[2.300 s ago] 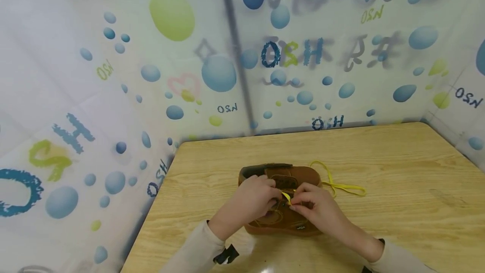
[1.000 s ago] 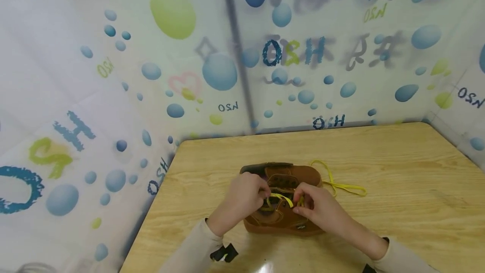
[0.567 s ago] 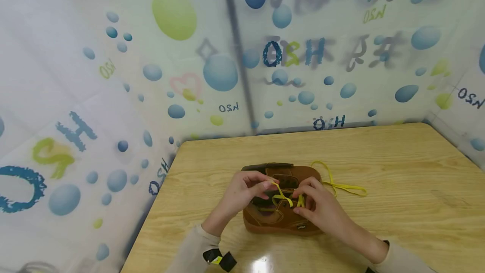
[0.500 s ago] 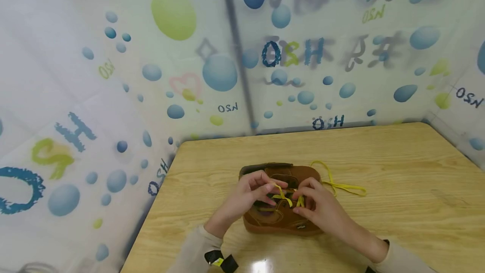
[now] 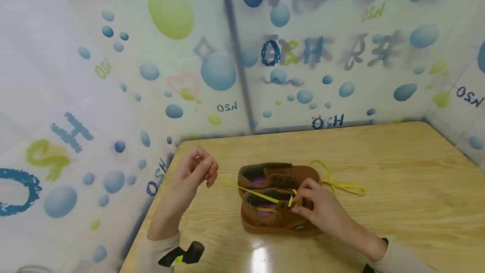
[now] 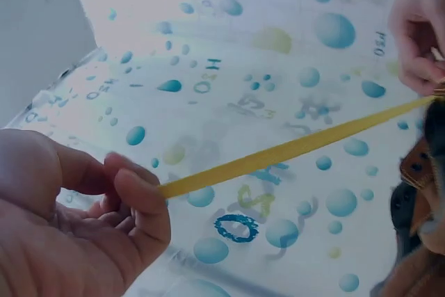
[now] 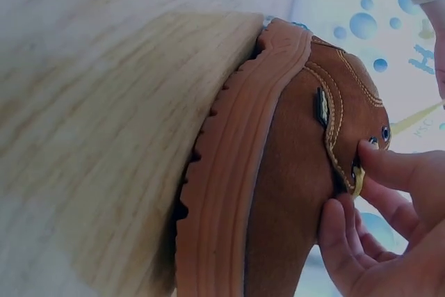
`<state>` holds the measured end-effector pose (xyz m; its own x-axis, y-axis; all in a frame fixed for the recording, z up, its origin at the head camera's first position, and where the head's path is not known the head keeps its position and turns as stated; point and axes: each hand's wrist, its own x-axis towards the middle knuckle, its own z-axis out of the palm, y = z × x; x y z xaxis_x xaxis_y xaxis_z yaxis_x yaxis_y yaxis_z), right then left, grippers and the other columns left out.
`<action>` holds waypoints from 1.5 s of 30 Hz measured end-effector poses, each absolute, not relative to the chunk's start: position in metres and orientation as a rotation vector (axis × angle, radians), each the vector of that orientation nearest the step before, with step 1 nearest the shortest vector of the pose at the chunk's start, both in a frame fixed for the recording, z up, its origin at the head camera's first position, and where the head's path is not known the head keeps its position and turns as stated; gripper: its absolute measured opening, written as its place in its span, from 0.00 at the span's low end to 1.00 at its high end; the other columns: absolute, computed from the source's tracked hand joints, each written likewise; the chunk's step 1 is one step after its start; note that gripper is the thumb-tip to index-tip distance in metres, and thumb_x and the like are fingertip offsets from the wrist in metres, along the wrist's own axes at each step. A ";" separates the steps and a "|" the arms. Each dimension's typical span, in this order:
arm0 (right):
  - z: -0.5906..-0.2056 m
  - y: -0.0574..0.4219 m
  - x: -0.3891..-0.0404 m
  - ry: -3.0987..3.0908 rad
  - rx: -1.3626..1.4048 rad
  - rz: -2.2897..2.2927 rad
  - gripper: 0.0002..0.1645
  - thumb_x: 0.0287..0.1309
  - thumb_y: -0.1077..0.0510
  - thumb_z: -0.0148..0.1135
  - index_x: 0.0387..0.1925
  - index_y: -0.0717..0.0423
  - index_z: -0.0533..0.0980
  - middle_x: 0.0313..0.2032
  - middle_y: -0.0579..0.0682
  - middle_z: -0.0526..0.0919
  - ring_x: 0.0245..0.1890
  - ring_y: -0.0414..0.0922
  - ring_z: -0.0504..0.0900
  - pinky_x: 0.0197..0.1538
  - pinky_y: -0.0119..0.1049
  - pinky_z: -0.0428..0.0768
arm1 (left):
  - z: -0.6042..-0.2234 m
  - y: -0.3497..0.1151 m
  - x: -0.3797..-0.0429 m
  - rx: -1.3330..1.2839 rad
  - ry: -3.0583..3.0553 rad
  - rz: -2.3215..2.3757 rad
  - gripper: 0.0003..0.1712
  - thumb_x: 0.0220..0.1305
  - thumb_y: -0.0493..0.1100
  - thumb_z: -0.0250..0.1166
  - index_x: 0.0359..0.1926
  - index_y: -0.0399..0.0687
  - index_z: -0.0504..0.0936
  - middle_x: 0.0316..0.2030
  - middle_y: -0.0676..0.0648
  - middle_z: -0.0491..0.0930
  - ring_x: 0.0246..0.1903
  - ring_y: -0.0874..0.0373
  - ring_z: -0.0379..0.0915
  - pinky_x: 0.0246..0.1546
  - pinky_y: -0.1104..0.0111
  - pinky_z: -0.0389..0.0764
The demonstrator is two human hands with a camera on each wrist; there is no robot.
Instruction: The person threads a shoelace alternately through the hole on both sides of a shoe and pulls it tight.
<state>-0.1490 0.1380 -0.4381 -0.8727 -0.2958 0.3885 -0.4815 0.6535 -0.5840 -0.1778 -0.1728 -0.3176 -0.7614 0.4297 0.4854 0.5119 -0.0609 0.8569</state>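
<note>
My left hand (image 5: 185, 180), raised to the left of the shoes, pinches the end of a yellow shoelace (image 6: 278, 156) between thumb and curled fingers. The lace runs taut from there to the eyelets of the nearer brown shoe (image 5: 265, 223), whose toe points right. At that shoe's lacing, my right hand (image 5: 322, 207) grips the eyelet flap with thumb and fingers. A short yellow loop shows by its fingertips. In the right wrist view, the thumb (image 7: 389, 166) lies over the eyelet edge, and lace passes through an eyelet under it.
A matching brown shoe (image 5: 307, 172) stands right behind, its eyelets unlaced. Another stretch of yellow lace (image 5: 346, 186) lies on the wooden table (image 5: 398, 222) to the right. Bubble-printed cloth walls (image 5: 322, 12) border the table at the back and sides.
My left hand has moved from over the shoe out to the left and up, drawing the lace out straight. The right hand has stayed at the eyelets.
</note>
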 end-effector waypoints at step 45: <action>-0.435 0.140 -0.149 -2.621 0.695 1.033 0.09 0.52 0.53 0.74 0.32 0.41 0.79 0.37 0.39 0.74 0.24 0.25 0.66 0.27 0.24 0.71 | -0.392 -0.030 -0.176 -0.512 -2.808 1.313 0.33 0.67 0.56 0.61 0.12 0.55 0.52 0.12 0.52 0.40 0.16 0.59 0.29 0.15 0.67 0.38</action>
<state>-0.1486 0.1403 -0.4352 -0.8583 -0.3418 0.3828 -0.5110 0.6369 -0.5773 -0.1761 -0.0297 -0.3925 -0.9470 0.2909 -0.1365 0.2913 0.5978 -0.7469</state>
